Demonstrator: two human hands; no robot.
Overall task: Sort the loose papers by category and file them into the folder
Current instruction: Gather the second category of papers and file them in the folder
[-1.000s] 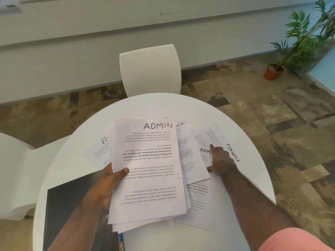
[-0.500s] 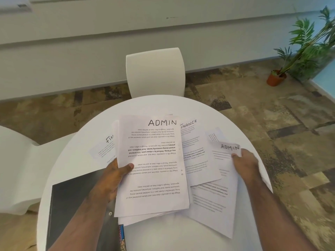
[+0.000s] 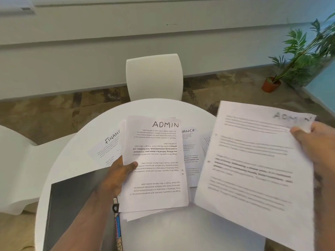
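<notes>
A stack of white printed sheets, its top page hand-lettered ADMIN in black, is held over the middle of the round white bench, the print upside down to the viewer. The left hand holds it at the left edge, thumb curled over the top page and fingers hidden beneath. A single white sheet, also lettered ADMIN (the writing is blurred), is lifted over the bench's right side; the right hand has its grip closed on the upper right corner, thumb on the face of the page. Under and behind the stack lie loose white sheets marked FINANCE: one to the left, one showing between the stack and the lifted sheet. A dark grey folder lies at the near left of the bench, reaching its edge. Bare bench top shows at the far rim and in front of the stack. A white chair stands beyond the bench, and a potted green plant at the far right.
</notes>
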